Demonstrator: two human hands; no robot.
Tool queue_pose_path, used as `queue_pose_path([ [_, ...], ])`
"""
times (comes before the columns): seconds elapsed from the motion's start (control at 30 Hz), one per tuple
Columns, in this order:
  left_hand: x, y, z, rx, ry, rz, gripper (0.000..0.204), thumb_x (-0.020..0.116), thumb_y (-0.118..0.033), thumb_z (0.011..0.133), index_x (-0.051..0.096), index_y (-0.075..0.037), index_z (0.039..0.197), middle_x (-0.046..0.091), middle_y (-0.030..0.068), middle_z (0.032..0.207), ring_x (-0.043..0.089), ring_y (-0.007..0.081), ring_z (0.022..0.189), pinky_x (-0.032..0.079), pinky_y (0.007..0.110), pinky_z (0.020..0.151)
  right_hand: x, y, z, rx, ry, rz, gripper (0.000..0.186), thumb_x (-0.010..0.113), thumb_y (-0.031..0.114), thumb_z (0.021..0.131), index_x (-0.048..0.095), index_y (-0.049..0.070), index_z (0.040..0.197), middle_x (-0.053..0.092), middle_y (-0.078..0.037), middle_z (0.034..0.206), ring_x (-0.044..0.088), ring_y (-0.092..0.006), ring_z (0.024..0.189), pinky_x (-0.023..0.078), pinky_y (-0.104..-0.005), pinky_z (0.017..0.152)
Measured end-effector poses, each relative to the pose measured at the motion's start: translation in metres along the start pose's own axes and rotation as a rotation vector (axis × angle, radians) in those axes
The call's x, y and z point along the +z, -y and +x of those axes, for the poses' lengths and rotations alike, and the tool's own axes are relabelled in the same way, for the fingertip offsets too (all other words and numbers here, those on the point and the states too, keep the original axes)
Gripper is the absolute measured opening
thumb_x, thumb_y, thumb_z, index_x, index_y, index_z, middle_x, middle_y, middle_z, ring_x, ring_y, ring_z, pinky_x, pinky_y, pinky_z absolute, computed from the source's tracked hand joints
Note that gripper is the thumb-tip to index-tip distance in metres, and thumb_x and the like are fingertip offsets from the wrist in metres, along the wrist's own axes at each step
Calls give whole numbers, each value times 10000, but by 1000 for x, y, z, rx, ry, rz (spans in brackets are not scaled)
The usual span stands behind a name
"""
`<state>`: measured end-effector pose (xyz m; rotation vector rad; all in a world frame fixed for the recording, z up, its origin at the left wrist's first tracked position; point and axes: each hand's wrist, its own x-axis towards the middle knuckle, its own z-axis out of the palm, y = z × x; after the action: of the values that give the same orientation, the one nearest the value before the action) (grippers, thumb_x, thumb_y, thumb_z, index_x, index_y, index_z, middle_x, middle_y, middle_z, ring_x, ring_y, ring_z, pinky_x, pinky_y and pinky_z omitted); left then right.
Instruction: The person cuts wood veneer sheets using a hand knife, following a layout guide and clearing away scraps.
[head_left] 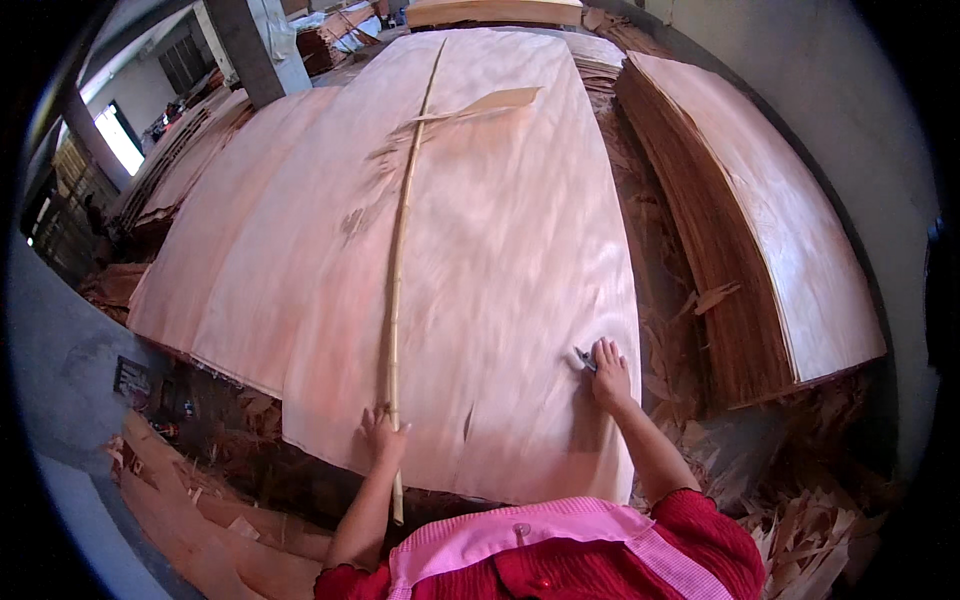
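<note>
A large, thin wood veneer sheet (500, 260) lies in front of me on a broad stack of similar sheets. Down its length runs a long bamboo pole (397, 290), its near end sticking out past the sheet's front edge. My left hand (384, 436) rests across the pole near that end, fingers on one side and thumb on the other, pressing it against the veneer. Close to the sheet's right edge, my right hand (611, 376) is closed around a small knife-like tool (586, 359) with a pale tip; most of its handle is hidden.
A tall veneer stack (740, 250) stands to the right, past a narrow gap littered with scraps. A torn veneer strip (500, 101) lies across the pole's far part. Broken veneer pieces (815, 535) cover the floor at both sides. A pillar (258, 50) rises at the far left.
</note>
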<state>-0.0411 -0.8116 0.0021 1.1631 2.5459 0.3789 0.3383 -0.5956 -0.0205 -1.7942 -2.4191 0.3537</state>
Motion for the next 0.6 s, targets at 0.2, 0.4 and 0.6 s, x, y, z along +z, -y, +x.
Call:
queue_pose_path([
  [0.2,-4,-69,39,-15,98,-10,716,632,-352,712,338,-80,1304,334,82,1354,166,277,1304,122,510,1034,-31,-32,65,80,110,-50,480,411,217,832,322,63,1278,270,-94,1386,262,-271,1275,268,-482,990],
  [0.4,6,-44,12,-43,128,37,743,634,-371,713,305,-117,1330,295,48,1381,139,261,1314,101,533,1030,-13,-30,0,99,140,-39,549,442,124,782,283,59,1303,209,-94,1411,210,-274,1297,264,-463,997],
  [0.6,21,-72,-4,37,153,-12,689,609,-404,724,363,-121,1302,266,14,1399,112,263,1319,74,541,1032,-34,-56,27,120,213,-146,561,487,281,819,286,79,1303,219,-92,1405,182,-275,1304,257,-474,992],
])
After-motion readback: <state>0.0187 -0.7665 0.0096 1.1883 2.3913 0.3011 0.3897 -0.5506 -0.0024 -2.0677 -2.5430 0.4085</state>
